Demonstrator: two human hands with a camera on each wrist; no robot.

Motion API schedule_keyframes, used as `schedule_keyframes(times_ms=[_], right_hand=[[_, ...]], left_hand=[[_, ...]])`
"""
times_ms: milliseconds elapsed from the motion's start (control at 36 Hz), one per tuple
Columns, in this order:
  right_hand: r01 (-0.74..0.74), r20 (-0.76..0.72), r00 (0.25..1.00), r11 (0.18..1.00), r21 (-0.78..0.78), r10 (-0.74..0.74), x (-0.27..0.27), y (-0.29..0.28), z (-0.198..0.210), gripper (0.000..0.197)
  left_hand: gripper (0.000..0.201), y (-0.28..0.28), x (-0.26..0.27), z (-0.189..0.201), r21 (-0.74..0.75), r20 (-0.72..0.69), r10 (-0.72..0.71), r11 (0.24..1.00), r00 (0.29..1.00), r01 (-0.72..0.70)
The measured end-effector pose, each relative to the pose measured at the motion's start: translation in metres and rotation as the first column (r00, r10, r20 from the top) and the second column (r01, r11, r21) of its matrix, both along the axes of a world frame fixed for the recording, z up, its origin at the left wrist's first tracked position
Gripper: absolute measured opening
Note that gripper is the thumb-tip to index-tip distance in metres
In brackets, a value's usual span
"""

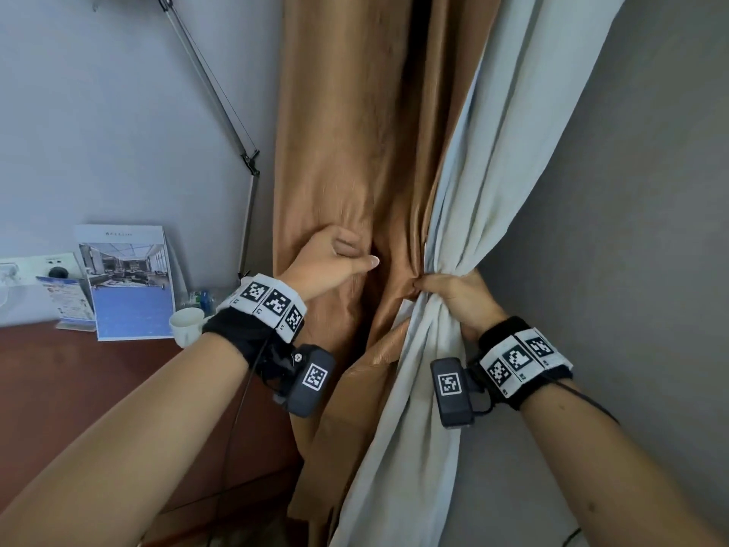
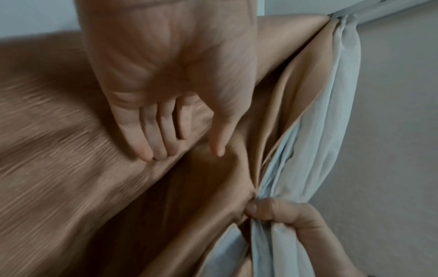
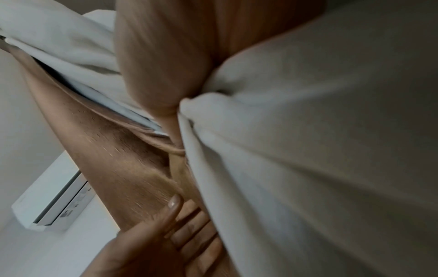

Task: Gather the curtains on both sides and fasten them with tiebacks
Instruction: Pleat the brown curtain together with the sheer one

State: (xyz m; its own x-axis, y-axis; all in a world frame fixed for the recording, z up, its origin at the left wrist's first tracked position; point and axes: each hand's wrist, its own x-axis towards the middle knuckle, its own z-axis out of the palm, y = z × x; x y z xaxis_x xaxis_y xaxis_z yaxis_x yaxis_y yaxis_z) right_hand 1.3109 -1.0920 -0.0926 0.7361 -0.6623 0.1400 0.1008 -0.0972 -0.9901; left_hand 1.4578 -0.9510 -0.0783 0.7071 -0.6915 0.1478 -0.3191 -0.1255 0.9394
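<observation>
A brown curtain [image 1: 335, 152] hangs in the middle, with a pale grey-white curtain layer [image 1: 473, 171] beside it on the right. My right hand [image 1: 442, 294] grips both layers bunched together at waist height; its thumb [image 2: 260, 208] pinches the gathered cloth. To the left, my left hand [image 1: 361, 254] presses on a loose fold of the brown curtain [image 2: 71, 150] with straight fingers [image 2: 151, 142], the thumb spread on the other side of the fold. My left hand [image 3: 175, 223] also shows from below in the right wrist view. No tieback is in view.
A reddish-brown desk [image 1: 79, 388] stands at the left with a propped brochure [image 1: 126, 286], a white cup [image 1: 185, 323] and a wall socket [image 1: 39, 266] behind. A thin metal rod [image 1: 221, 112] slants down the wall. Grey wall [image 1: 631, 230] fills the right. An air conditioner [image 3: 52, 200] hangs high.
</observation>
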Motion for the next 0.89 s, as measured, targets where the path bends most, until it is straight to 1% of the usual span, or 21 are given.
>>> schedule_keyframes(times_ms=[83,111,167,194,222,278,306,389,444,556,639,750,833,889], right_hand=[[-0.046,-0.001,0.999,0.999,0.017,0.046,-0.004,0.002,0.002,0.026],[-0.073,0.004,0.997,0.997,0.011,0.073,-0.004,0.004,0.004,0.026],[-0.153,0.015,0.988,0.988,0.007,0.153,-0.001,0.009,0.007,0.027],[-0.196,0.017,0.980,0.981,-0.001,0.196,0.000,0.012,0.009,0.026],[-0.229,0.012,0.973,0.973,-0.020,0.229,0.001,0.014,0.009,0.025],[-0.268,-0.003,0.963,0.962,-0.061,0.268,0.003,0.020,0.007,0.029],[-0.271,-0.005,0.962,0.959,-0.082,0.271,0.002,0.022,0.006,0.032],[-0.239,0.013,0.970,0.962,-0.133,0.243,0.002,0.021,0.005,0.038],[-0.210,0.021,0.976,0.967,-0.145,0.215,0.000,0.018,0.005,0.039],[-0.168,0.032,0.984,0.974,-0.154,0.175,-0.001,0.014,0.005,0.040],[-0.161,0.026,0.986,0.977,-0.136,0.166,0.000,0.014,0.006,0.038],[-0.178,0.031,0.983,0.978,-0.104,0.182,0.004,0.019,0.004,0.042],[-0.097,0.049,0.994,0.993,-0.074,0.101,0.007,0.021,0.001,0.036],[-0.035,0.070,0.997,0.998,-0.048,0.038,0.008,0.020,0.000,0.031]], left_hand=[[0.070,0.000,-0.004,0.000,0.002,-0.022,-0.025,1.000,0.999,0.025],[0.074,0.000,-0.005,0.000,-0.011,-0.047,-0.055,0.998,0.997,0.054],[0.074,0.000,-0.009,0.000,-0.060,-0.141,-0.135,0.990,0.981,0.128],[0.070,0.000,-0.013,0.000,-0.089,-0.195,-0.182,0.982,0.964,0.167],[0.061,-0.001,-0.015,-0.001,-0.129,-0.237,-0.229,0.971,0.944,0.203],[0.032,-0.003,-0.026,-0.001,-0.196,-0.257,-0.280,0.952,0.925,0.234],[0.024,-0.004,-0.029,-0.003,-0.217,-0.245,-0.261,0.953,0.934,0.210],[0.021,-0.006,-0.030,-0.003,-0.217,-0.114,-0.128,0.971,0.985,0.102],[0.021,-0.005,-0.026,-0.004,-0.211,-0.055,-0.077,0.975,0.995,0.064],[0.024,0.000,-0.022,-0.007,-0.247,-0.122,-0.099,0.967,0.988,0.067],[0.023,-0.001,-0.025,-0.008,-0.232,-0.164,-0.161,0.965,0.973,0.120],[0.024,-0.001,-0.033,-0.008,-0.157,-0.141,-0.173,0.976,0.975,0.150],[0.027,0.003,-0.034,-0.007,-0.138,-0.151,-0.167,0.979,0.974,0.147],[0.026,0.006,-0.031,-0.008,-0.076,-0.100,-0.118,0.991,0.988,0.110]])
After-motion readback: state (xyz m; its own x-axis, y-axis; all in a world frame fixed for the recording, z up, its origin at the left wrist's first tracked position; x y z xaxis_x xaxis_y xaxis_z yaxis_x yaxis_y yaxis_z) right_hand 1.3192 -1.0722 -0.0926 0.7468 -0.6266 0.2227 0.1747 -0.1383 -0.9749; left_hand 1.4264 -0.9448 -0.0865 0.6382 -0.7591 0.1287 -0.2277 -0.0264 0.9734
